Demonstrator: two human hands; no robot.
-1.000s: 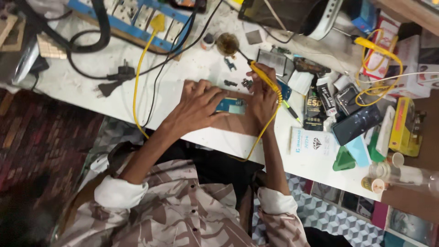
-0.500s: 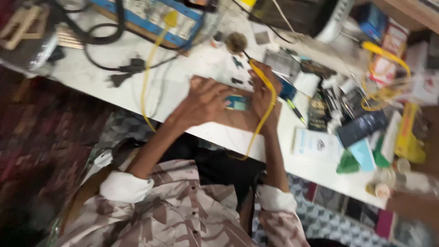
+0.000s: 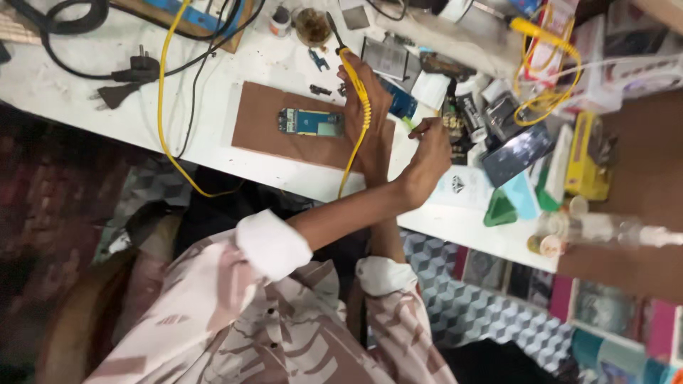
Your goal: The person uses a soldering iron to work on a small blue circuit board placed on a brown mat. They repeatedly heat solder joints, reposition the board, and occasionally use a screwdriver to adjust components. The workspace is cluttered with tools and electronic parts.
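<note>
A circuit board (image 3: 311, 122) lies on the wooden board (image 3: 260, 121). Right of that board lies a phone (image 3: 517, 153); left of it, two plugs (image 3: 124, 80).

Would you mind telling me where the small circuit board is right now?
In the head view, the small circuit board lies flat on the brown mat, left of centre on the white bench, just left of the right hand.

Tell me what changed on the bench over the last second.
Both hands let go of the phone board, which now lies bare on the brown mat. The left hand crossed rightward to a green-tipped tool. The right hand lifted farther back, gripping the yellow-corded tool. Board and black plugs stayed put.
</note>
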